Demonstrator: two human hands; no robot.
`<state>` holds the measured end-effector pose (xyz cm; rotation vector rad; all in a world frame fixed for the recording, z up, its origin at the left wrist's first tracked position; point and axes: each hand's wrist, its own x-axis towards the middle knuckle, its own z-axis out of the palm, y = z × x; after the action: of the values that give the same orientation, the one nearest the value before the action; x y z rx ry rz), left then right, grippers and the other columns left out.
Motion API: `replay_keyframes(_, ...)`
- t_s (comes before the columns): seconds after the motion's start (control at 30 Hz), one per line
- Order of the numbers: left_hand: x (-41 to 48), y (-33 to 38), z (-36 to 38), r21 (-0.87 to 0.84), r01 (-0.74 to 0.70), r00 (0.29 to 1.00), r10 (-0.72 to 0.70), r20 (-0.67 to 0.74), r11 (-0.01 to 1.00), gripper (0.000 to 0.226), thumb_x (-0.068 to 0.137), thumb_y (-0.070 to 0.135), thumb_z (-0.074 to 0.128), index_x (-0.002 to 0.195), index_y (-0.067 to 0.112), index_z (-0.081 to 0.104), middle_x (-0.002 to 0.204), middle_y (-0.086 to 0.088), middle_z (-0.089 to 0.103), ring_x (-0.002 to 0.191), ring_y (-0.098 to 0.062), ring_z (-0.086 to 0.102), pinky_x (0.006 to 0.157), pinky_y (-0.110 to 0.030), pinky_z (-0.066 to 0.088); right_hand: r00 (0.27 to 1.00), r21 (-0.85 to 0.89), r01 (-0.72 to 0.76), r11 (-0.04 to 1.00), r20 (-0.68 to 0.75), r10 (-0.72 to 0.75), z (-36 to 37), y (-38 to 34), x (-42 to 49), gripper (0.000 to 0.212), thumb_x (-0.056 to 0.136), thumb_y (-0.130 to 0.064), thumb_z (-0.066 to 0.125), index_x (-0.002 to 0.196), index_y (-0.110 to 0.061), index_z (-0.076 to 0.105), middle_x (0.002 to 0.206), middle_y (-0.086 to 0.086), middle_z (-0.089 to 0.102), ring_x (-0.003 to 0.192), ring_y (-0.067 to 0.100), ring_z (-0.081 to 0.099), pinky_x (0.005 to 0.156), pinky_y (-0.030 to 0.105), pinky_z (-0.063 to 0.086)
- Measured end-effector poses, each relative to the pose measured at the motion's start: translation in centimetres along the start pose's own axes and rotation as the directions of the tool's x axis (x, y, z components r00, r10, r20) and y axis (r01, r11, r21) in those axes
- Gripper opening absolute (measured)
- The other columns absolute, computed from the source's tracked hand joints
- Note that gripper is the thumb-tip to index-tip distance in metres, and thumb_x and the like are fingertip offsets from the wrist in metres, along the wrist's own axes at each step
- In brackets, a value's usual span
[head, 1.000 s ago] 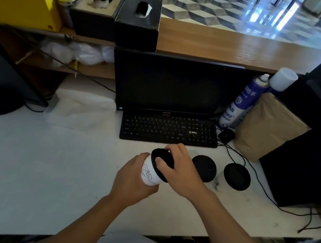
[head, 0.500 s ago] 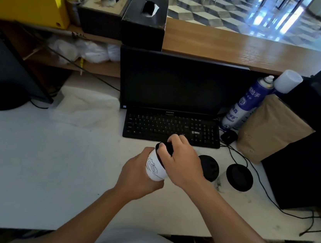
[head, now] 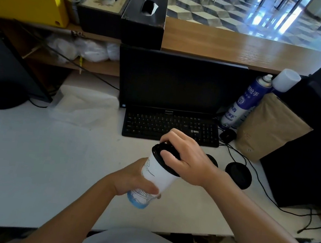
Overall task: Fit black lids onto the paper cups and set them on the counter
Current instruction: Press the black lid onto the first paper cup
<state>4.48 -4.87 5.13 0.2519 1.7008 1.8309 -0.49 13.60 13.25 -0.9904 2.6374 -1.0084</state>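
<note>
**Head view: seating a lid on a hand-held cup**

Head-camera frame, read from left to right. The white counter [head: 28, 165] presents a smooth, matt, flat surface. Above its near centre the left hand [head: 132, 180] is curled closed around the lower wall of the paper cup [head: 153, 178], thumb across the front; the cup is held clear of the counter and tilted, mouth away from the person and up to the right. The cup is a tapered white paper cone with a thin line drawing on its upper wall and a blue printed band at the base. Over its mouth sits the black lid [head: 163, 156], a glossy, rigid-looking disc with a raised rim. The right hand [head: 187, 161] lies spread over the lid, fingers bent down onto it, thumb on its top face. Whether the rim has snapped home all round cannot be told.

Step in hand, by judgement: pressing the lid on. The next move probably calls for firm pressure around the rim while the left hand steadies the thin wall without crushing it, then righting the cup and standing it on the counter.

Further right, two already lidded cups [head: 239, 175] stand near the keyboard [head: 171, 128], one mostly hidden behind the right hand.
</note>
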Motion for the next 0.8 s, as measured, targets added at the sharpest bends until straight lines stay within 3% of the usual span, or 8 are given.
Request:
replay_keyframes(0.03, 0.1, 0.0, 0.0, -0.009, -0.006, 1.0, 0.006, 0.017, 1.0, 0.062, 0.066, 0.021, 0.083, 0.122, 0.012, 0.058, 0.105, -0.016, 0.071, 0.093, -0.033, 0.071, 0.08, -0.046, 0.058, 1.0, 0.012, 0.023, 1.0, -0.015, -0.023, -0.1, 0.0, -0.1, 0.027, 0.093, -0.043, 0.048, 0.107, -0.022, 0.058, 0.099, -0.011, 0.051, 0.085, 0.012, 0.055, 0.071, 0.032, 0.049)
replay_keyframes(0.1, 0.6, 0.1, 0.4, 0.09, -0.071, 0.991, 0.081, -0.104, 0.993, 0.06, 0.066, 0.023, 0.086, 0.12, 0.019, 0.061, 0.104, -0.005, 0.073, 0.095, -0.025, 0.071, 0.081, -0.043, 0.061, 0.996, 0.007, 0.01, 1.0, -0.086, -0.01, -0.1, 0.3, -0.5, 0.033, 0.09, -0.045, 0.053, 0.115, -0.025, 0.056, 0.103, -0.014, 0.05, 0.091, 0.01, 0.054, 0.073, 0.025, 0.048)
replay_keyframes(0.23, 1.7, -1.2, 1.5, 0.315, -0.139, 0.846, 0.278, -0.455, 0.939, 0.064, 0.061, 0.035, 0.089, 0.117, 0.037, 0.059, 0.1, 0.017, 0.073, 0.089, -0.008, 0.072, 0.068, -0.021, 0.059, 0.963, -0.02, -0.135, 0.991, -0.237, 0.126, 1.4, 0.5, -1.2, 0.057, 0.084, -0.06, 0.057, 0.131, -0.03, 0.049, 0.116, -0.022, 0.042, 0.109, 0.002, 0.048, 0.085, 0.02, 0.049)
replay_keyframes(0.33, 1.9, -1.7, 1.6, 0.432, -0.147, 0.737, 0.39, -0.552, 0.89, 0.076, 0.062, 0.038, 0.091, 0.123, 0.055, 0.048, 0.109, 0.031, 0.066, 0.097, 0.005, 0.067, 0.066, -0.008, 0.053, 0.934, 0.046, -0.242, 0.969, -0.258, 0.246, 2.7, 0.2, -1.3, 0.076, 0.078, -0.069, 0.056, 0.14, -0.026, 0.044, 0.119, -0.024, 0.036, 0.112, 0.001, 0.046, 0.091, 0.022, 0.051)
replay_keyframes(0.43, 1.8, -1.4, 1.7, 0.499, -0.13, 0.688, 0.441, -0.577, 0.857, 0.079, 0.065, 0.041, 0.091, 0.122, 0.064, 0.042, 0.113, 0.039, 0.059, 0.103, 0.011, 0.061, 0.07, -0.001, 0.047, 0.912, 0.107, -0.31, 0.945, -0.248, 0.327, 3.1, 0.2, -1.3, 0.082, 0.072, -0.075, 0.056, 0.135, -0.023, 0.049, 0.114, -0.023, 0.035, 0.11, -0.008, 0.046, 0.081, 0.013, 0.05)
replay_keyframes(0.53, 1.6, -1.5, 1.7, 0.488, -0.108, 0.707, 0.413, -0.575, 0.866, 0.075, 0.065, 0.044, 0.089, 0.121, 0.062, 0.043, 0.112, 0.038, 0.061, 0.1, 0.009, 0.063, 0.069, -0.003, 0.049, 0.911, 0.102, -0.308, 0.946, -0.255, 0.324, 3.2, 0.3, -1.3, 0.079, 0.07, -0.077, 0.057, 0.129, -0.024, 0.053, 0.111, -0.023, 0.037, 0.111, -0.013, 0.043, 0.074, 0.008, 0.046)
replay_keyframes(0.7, 1.8, -1.8, 2.0, 0.526, 0.008, 0.677, 0.382, -0.629, 0.85, 0.07, 0.067, 0.04, 0.089, 0.124, 0.039, 0.049, 0.105, 0.02, 0.067, 0.091, -0.007, 0.067, 0.068, -0.014, 0.056, 0.875, -0.017, -0.399, 0.917, -0.306, 0.375, 3.2, -0.2, -1.0, 0.077, 0.073, -0.077, 0.044, 0.125, -0.02, 0.055, 0.108, -0.014, 0.04, 0.091, 0.008, 0.056, 0.074, 0.03, 0.06)
replay_keyframes(0.8, 1.9, -1.9, 2.5, 0.543, 0.058, 0.633, 0.389, -0.669, 0.838, 0.074, 0.069, 0.041, 0.09, 0.128, 0.035, 0.045, 0.11, 0.016, 0.064, 0.093, -0.01, 0.065, 0.069, -0.009, 0.048, 0.846, -0.097, -0.471, 0.877, -0.333, 0.418, 3.1, -0.9, -0.4, 0.081, 0.073, -0.082, 0.037, 0.12, -0.019, 0.056, 0.103, -0.01, 0.041, 0.082, 0.011, 0.057, 0.063, 0.031, 0.057)
